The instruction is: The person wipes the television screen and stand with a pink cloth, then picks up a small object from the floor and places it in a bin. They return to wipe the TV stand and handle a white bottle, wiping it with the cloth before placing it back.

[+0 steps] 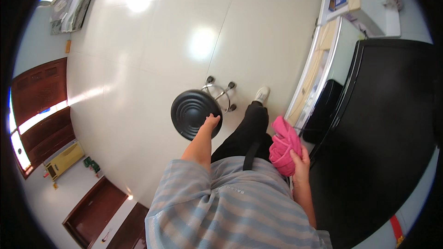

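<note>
My left hand grips the near-right rim of a round black stool seat, which has concentric ridges on top. Past the seat, part of the stool's chrome base shows a metal foot ring and black casters on the floor. At my right side, my right hand holds a bunched pink cloth, its folds hanging beside my hip. The fingers beneath the cloth are partly hidden.
A large black television stands close on my right, on a long white cabinet. Pale glossy floor tiles stretch ahead and left. Wooden doors and a yellow cabinet line the left wall. My shoe is near the casters.
</note>
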A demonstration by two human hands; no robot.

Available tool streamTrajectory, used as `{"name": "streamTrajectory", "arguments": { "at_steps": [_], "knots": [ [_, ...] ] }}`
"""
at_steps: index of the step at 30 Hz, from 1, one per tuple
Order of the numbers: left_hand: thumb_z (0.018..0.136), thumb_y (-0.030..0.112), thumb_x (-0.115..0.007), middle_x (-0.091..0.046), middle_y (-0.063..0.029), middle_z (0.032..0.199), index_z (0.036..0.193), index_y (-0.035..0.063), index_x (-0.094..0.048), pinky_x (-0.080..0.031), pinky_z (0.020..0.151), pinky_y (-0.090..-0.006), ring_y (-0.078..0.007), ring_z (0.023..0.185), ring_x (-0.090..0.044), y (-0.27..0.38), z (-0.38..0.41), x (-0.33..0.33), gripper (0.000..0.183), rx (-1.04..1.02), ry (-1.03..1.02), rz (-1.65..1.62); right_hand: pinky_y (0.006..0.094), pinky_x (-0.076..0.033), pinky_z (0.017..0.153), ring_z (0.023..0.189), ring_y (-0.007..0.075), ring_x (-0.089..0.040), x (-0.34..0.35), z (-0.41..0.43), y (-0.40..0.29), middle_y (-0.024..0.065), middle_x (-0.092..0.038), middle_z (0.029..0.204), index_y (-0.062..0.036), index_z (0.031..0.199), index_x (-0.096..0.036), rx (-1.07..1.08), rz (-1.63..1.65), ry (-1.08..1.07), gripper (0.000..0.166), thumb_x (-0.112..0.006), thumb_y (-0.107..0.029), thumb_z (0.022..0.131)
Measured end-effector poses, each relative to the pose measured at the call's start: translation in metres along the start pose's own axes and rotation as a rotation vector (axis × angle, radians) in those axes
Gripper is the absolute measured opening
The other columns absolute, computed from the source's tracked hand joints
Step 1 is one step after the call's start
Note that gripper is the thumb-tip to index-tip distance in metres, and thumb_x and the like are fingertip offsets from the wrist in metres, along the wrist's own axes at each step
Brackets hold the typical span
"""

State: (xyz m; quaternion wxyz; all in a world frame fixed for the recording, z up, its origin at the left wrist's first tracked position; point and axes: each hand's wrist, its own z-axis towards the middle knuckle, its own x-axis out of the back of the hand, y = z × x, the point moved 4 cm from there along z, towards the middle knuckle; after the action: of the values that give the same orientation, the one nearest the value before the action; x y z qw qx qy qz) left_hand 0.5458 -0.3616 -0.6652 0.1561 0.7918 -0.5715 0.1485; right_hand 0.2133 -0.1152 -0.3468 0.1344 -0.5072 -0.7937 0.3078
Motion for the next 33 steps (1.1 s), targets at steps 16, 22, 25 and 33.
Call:
{"name": "streamTrajectory", "arguments": {
  "at_steps": [16,22,25,33],
  "knots": [
    [0.095,0.055,-0.051,-0.053,-0.008,0.134,0.141,0.0101,-0.042,-0.039,0.108,-0.0372,-0.0209,0.129,-0.047,0.371,-0.166,0.113,0.066,-0.288,-1.19,-1.013,0.0403,-0.047,0.093,0.109,0.0354,-0.057,-0.268,0.09,-0.221,0.0147,-0.056,0.118,-0.0104,0.112,-0.064,0.864,-0.831,-0.534,0.044,-0.071,0.003,0.07],
    [0.098,0.057,-0.037,-0.048,-0.012,0.14,0.142,0.005,-0.038,-0.027,0.116,-0.0468,-0.0304,0.135,-0.041,0.449,-0.161,0.233,0.068,-0.213,-1.513,-1.409,0.0471,-0.039,0.103,0.119,0.0358,-0.052,-0.358,0.146,-0.289,0.0141,-0.055,0.126,-0.0117,0.123,-0.058,0.916,-0.84,-0.509,0.05,-0.072,-0.008,0.075],
    [0.099,0.057,-0.034,-0.047,-0.0145,0.142,0.143,0.0034,-0.037,-0.027,0.116,-0.0475,-0.0329,0.135,-0.04,0.495,-0.17,0.293,0.069,-0.201,-1.746,-1.716,0.053,-0.032,0.108,0.126,0.0359,-0.047,-0.401,0.179,-0.331,0.0149,-0.051,0.135,-0.0116,0.127,-0.057,1.074,-1.226,-0.428,0.054,-0.073,-0.024,0.077],
    [0.1,0.029,-0.041,-0.055,-0.0186,0.128,0.123,-0.0005,-0.053,-0.039,0.106,-0.0486,-0.0347,0.119,-0.052,0.608,-0.082,0.352,0.039,-0.431,-1.379,-1.567,0.0381,-0.035,0.109,0.135,0.0287,-0.043,-0.442,0.339,-0.415,0.0168,-0.04,0.149,-0.006,0.144,-0.042,0.605,-0.714,-0.735,0.067,-0.07,-0.023,0.086]
  ]
}}
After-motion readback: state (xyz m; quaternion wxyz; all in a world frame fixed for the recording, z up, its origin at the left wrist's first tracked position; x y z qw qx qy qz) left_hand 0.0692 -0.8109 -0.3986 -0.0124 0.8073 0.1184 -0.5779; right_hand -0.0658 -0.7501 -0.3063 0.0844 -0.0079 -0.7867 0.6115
